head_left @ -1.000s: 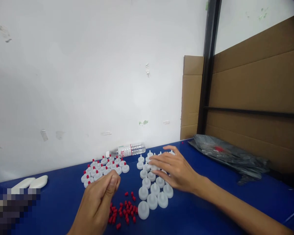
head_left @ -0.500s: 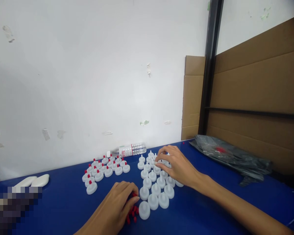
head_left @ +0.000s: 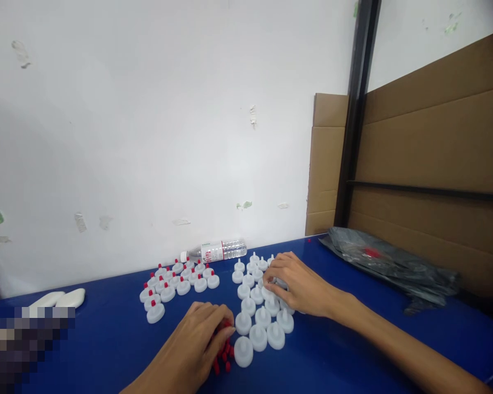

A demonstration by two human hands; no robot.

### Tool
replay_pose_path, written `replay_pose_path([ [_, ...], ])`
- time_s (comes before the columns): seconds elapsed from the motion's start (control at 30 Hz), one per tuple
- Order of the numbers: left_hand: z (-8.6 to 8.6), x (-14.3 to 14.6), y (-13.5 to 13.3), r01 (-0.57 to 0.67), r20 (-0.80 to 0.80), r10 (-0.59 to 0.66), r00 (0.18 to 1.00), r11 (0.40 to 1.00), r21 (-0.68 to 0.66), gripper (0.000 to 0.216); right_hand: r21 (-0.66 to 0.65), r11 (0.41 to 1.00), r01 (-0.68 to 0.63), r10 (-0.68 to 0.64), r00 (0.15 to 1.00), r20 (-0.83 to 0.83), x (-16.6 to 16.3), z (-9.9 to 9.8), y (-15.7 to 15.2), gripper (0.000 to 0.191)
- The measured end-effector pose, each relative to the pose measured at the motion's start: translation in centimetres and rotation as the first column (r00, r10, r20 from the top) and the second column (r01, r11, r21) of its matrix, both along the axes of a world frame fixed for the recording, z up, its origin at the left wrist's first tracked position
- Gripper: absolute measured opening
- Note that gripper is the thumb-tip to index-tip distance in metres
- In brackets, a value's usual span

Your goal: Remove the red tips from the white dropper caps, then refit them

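Note:
My left hand rests low on the blue table, thumb and fingers curled round small red tip caps; some red shows between the fingertips and more lie loose just below. My right hand reaches into a cluster of white spouted bottle caps. Its fingers bend down round one of them, and the fingertips are partly hidden. Off to the left stands a second group of white caps wearing red tips.
Against the wall lies a clear water bottle on its side. A dark plastic bag is at the right, by cardboard and a black post. Two white rounded objects sit at far left, near a pixelated patch.
My right hand has lowered a little, its fingers closing in from a raised pinch onto the white caps. The left hand stays nearly still; the view has shifted slightly.

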State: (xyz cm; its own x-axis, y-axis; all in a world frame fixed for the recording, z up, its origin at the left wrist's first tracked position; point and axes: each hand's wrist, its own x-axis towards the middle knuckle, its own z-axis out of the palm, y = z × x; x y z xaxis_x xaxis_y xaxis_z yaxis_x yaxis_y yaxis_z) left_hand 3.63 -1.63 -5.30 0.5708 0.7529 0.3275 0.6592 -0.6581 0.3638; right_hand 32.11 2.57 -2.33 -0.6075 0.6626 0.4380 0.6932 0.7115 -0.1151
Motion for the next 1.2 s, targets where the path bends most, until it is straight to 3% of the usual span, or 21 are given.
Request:
replay_pose_path([
  [0.23, -0.5, -0.5, 0.7, -0.011, 0.035, 0.007, 0.999, 0.991, 0.136, 0.017, -0.007, 1.000, 0.014, -0.014, 0.999, 0.043, 0.2, -0.1, 0.1, 0.022],
  [0.63, -1.1, -1.8, 2.4, -0.142, -0.014, 0.153, 0.988, 0.942, 0.303, 0.030, -0.005, 1.000, -0.001, 0.001, 1.000, -0.012, -0.4, -1.0, 0.8, 0.020],
  [1.2, -1.0, -2.0, 2.8, -0.145, -0.096, 0.163, 0.982, 0.974, 0.172, 0.026, 0.009, 0.999, 0.041, -0.040, 0.998, -0.055, -0.3, -1.3, 0.9, 0.025],
])
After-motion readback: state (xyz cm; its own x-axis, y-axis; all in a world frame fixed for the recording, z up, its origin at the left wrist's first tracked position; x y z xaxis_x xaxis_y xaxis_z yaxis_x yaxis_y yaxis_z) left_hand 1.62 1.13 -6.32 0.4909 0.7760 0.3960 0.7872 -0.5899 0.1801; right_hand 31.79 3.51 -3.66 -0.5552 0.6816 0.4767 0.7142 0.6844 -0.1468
